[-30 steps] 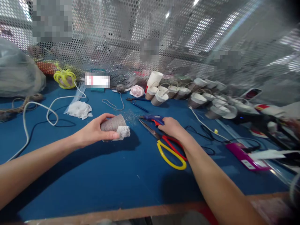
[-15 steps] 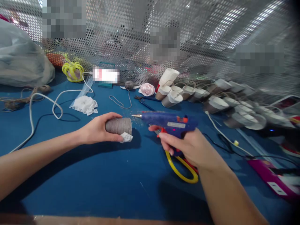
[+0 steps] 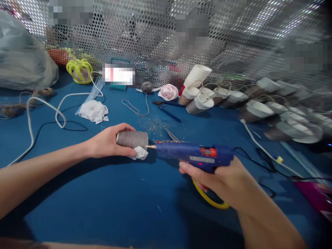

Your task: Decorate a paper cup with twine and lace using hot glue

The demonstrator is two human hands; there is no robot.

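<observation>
My left hand (image 3: 111, 141) is closed round a paper cup wound with grey cord (image 3: 133, 139), which lies on its side just over the blue table. A crumpled white piece of fabric or lace (image 3: 140, 152) hangs at the cup's lower edge, by my thumb. In my right hand (image 3: 212, 178) is a blue hot glue gun (image 3: 181, 152), its metal nozzle pointing left, close to the cup's end and the white piece. Scissors with a yellow handle (image 3: 211, 200) lie beneath the glue gun, mostly covered by it and my hand.
White trimmings (image 3: 93, 111) lie on the left, near a white cable (image 3: 58, 116). Pliers (image 3: 168, 112), a ball of grey cord (image 3: 147, 86) and a roll of pale pink ribbon (image 3: 168, 92) sit behind. Several handled cups (image 3: 201, 103) line the right, before a perforated metal screen (image 3: 150, 41).
The glue gun in my right hand has come down, bringing its nozzle level with the cup's lower end. My left hand keeps its hold on the cup. The view has shifted slightly.
</observation>
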